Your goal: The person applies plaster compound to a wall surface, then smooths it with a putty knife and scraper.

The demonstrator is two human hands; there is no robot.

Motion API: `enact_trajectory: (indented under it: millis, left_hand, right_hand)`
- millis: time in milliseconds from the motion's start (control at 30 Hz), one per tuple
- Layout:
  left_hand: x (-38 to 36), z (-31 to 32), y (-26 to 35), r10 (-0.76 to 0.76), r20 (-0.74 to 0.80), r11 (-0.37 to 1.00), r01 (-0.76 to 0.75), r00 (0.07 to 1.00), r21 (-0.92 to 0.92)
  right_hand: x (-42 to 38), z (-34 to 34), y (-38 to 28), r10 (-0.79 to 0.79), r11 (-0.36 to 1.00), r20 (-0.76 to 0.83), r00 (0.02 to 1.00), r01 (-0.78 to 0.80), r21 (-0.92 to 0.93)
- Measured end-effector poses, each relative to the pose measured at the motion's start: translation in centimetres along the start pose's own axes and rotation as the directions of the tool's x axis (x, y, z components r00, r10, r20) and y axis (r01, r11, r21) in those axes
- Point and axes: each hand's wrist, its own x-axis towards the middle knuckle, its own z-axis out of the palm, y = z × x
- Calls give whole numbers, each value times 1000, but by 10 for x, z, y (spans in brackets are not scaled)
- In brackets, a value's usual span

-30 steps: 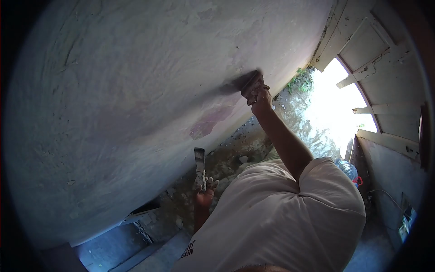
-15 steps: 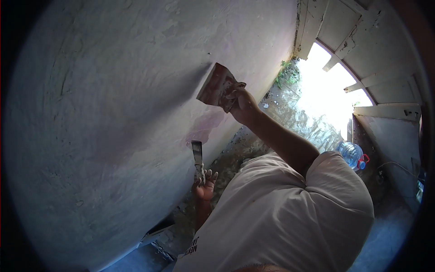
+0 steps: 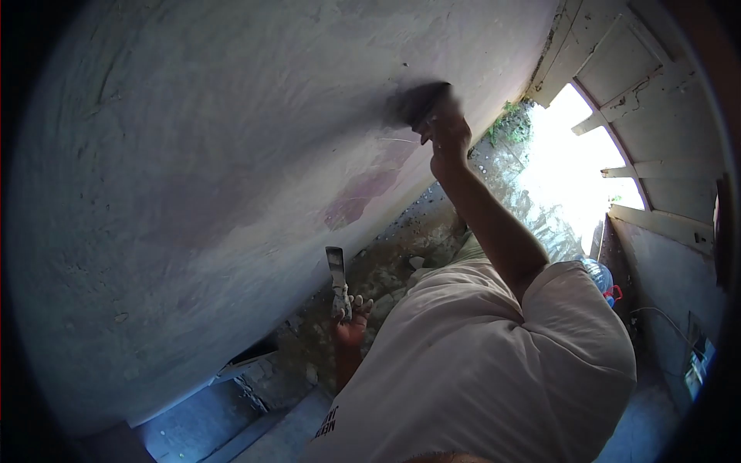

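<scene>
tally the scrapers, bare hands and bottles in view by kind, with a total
Scrapers: 2 (one scraper in the left hand, one blurred scraper in the right hand)
Hands: 2 (left, right)
Bottles: 1 (bottle, partly hidden by the sleeve)
Total: 5

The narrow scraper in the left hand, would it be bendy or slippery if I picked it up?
The narrow scraper is probably fairly stiff: its blade looks straight, not drooping. Its handle looks crusted with pale stuff, so it may feel rough more than slippery. It's likely fairly light, since the left hand holds it alone.
</scene>
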Motion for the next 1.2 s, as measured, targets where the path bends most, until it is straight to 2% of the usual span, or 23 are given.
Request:
enact_trajectory:
  millis: [33, 100, 167, 200, 367, 433, 567, 600, 667, 733, 833, 900, 967, 1033, 1100, 1200]
  left_hand:
    - [-3, 1, -2, 7, -14, 1000, -7, 1000, -4]
    - [-5, -6, -4, 5, -19, 1000, -5, 1000, -13]
    - [9, -5, -2, -17, -26, 1000, 17, 1000, -13]
    - [9, -1, -3, -24, -30, 1000, 24, 999, -10]
    - [16, 8, -1, -35, 37, 999, 36, 999, -2]
    - [17, 4, -1, -25, 21, 1000, 25, 999, -6]
    - [20, 8, -2, -37, 74, 999, 38, 997, -9]
    - [20, 7, -3, -35, 70, 999, 35, 997, -3]
    - [20, 6, -5, -33, 57, 999, 33, 998, -3]
    - [16, 2, -4, -25, 32, 1000, 26, 999, -16]
    - [23, 1, -1, -21, 54, 999, 24, 998, -49]
    - [24, -2, -2, -26, 30, 997, 28, 999, -73]
    - [25, 0, -3, -26, 38, 997, 29, 999, -76]
    - [26, 12, -4, -29, 78, 998, 33, 997, -56]
    - [29, 16, -2, -48, 102, 998, 53, 994, -44]
    - [33, 26, -3, -55, 135, 998, 60, 989, -28]
  right_hand:
    - [-17, 29, -10, -22, 996, -53, 998, 18, -88]
    - [-51, 55, -8, -39, 970, -14, 999, 34, -242]
    - [-77, 65, 6, -224, 865, 104, 969, 247, -436]
    - [-86, 66, 9, -101, 952, 118, 988, 131, -278]
    - [-87, 27, 3, 173, 985, 154, 973, -173, -15]
    - [-66, -12, 13, 178, 983, 59, 982, -180, 38]
    - [12, -94, 41, 85, 982, -171, 982, -53, 182]
    - [32, -109, 42, 60, 988, -136, 989, -40, 150]
    - [62, -116, 43, 30, 980, -183, 983, 7, 197]
    - [59, -100, 25, 9, 989, -177, 984, 17, 148]
    - [42, -52, 7, 4, 999, -40, 999, -2, 51]
    - [3, 5, -7, -37, 998, -158, 987, 27, -62]
    - [-44, 42, -17, 21, 961, -65, 998, -38, -273]
    - [-81, 64, 7, -144, 936, 44, 989, 151, -319]
    - [-119, 74, 0, -70, 917, 182, 981, 135, -376]
    - [-130, 65, 4, -30, 999, 399, 917, 36, -7]
